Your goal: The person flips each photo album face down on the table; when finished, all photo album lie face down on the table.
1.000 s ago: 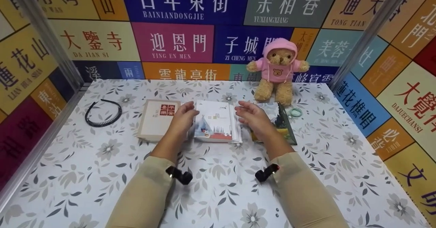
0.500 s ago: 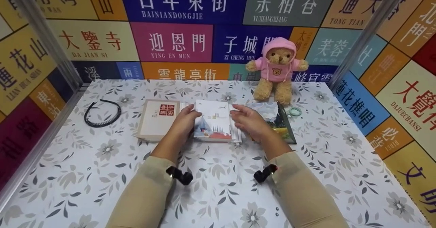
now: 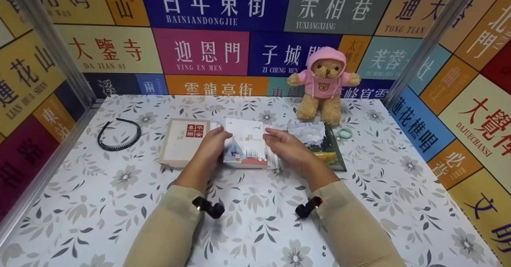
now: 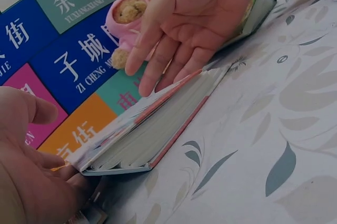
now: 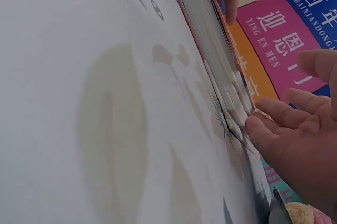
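A thick book [image 3: 245, 149] with a white cover and a blue tent picture lies on the patterned tabletop between both hands. My left hand [image 3: 212, 145] stands along its left side, the fingers at the spine in the left wrist view. Along the opposite side is my right hand [image 3: 289, 145], fingers extended and fingertips right at the cover's edge. From the right wrist view, the right hand [image 5: 300, 129] has its palm turned toward the book, and page edges [image 4: 152, 129] fan slightly in the left wrist view. Neither hand curls round the book.
A beige book or box [image 3: 179, 143] with red square stamps lies left of the left hand. Partly behind the right hand is a landscape-covered book [image 3: 319, 139]. A teddy bear [image 3: 324, 83] in a pink hoodie sits behind, near a green ring [image 3: 344, 133]. A black headband [image 3: 119, 135] lies far left.
My right hand has moved left, from beside the book to its right edge. The book has shifted slightly left, and the landscape-covered book shows more now.
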`<action>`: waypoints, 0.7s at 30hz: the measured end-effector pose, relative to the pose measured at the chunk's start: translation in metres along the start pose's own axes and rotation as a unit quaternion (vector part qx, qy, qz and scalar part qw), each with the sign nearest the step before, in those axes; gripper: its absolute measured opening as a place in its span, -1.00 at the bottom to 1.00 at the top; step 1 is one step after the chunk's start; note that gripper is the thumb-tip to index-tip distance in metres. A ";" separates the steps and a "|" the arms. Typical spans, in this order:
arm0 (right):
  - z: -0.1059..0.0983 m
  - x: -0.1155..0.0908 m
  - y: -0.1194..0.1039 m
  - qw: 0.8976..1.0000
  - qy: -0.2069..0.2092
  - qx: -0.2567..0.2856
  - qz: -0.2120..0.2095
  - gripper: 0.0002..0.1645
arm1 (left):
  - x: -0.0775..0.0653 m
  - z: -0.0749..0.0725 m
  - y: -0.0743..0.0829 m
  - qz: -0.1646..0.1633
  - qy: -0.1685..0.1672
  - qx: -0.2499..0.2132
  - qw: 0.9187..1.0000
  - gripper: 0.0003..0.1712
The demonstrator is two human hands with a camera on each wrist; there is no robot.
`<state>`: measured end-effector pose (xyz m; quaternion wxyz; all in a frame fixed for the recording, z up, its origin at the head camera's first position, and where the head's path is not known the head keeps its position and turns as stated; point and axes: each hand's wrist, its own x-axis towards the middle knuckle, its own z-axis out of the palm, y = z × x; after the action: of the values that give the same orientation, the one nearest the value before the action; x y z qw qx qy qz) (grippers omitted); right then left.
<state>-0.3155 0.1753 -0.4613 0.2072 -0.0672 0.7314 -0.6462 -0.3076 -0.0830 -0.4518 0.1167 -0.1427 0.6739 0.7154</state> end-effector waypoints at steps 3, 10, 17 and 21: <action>0.000 -0.001 0.000 1.000 0.000 0.004 -0.004 -0.24 | -0.002 0.001 0.002 0.008 -0.003 -0.004 1.000 -0.19; 0.004 -0.007 -0.012 0.999 -0.027 0.012 -0.020 -0.18 | -0.016 0.010 0.015 0.060 -0.048 -0.074 0.994 -0.35; 0.010 -0.014 -0.023 0.998 -0.037 -0.008 -0.046 -0.25 | -0.027 0.020 0.021 0.137 -0.050 -0.069 0.987 -0.41; 0.014 -0.019 -0.030 0.995 -0.050 0.016 -0.087 -0.27 | -0.031 0.027 0.021 0.184 -0.055 -0.056 0.980 -0.40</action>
<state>-0.2976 0.1648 -0.4289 0.1878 -0.1600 0.7010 -0.6691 -0.2876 -0.0569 -0.4192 0.0116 0.0165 0.6402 0.7679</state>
